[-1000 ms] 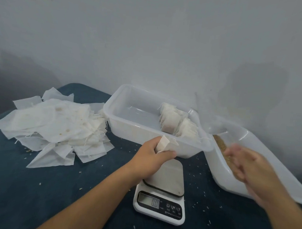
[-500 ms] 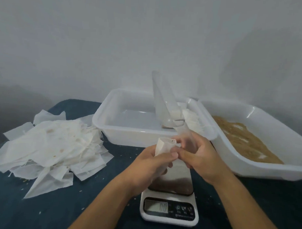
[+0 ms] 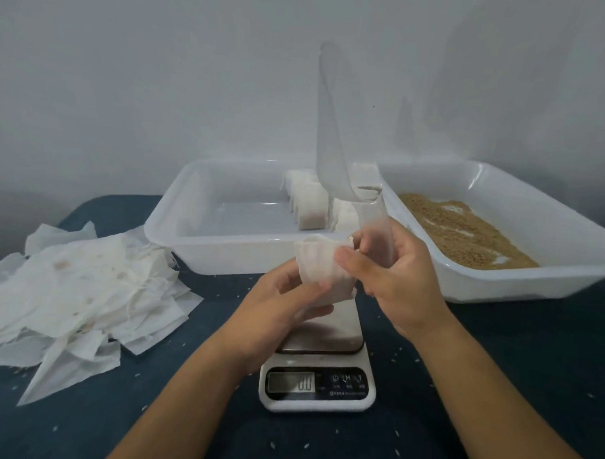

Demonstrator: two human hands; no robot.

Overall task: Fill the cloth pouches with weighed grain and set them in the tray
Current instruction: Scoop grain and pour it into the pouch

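pouch point(image 3: 322, 269) white | grain point(image 3: 465, 231) tan | trays point(image 3: 197, 249) white | cloth point(image 3: 494, 390) dark blue

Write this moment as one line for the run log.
left hand: holds cloth pouch | right hand: holds clear scoop, pinches pouch | over scale | filled pouches in tray

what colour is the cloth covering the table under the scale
Dark blue-teal, speckled with stray grains; the head view shows the table cloth best.

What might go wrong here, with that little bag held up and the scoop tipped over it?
Grain may miss the small white cloth pouch: the clear plastic scoop stands nearly upright in the right hand, and loose grains already dot the dark blue cloth. The left hand holds the pouch above the white digital scale, so nothing is being weighed.
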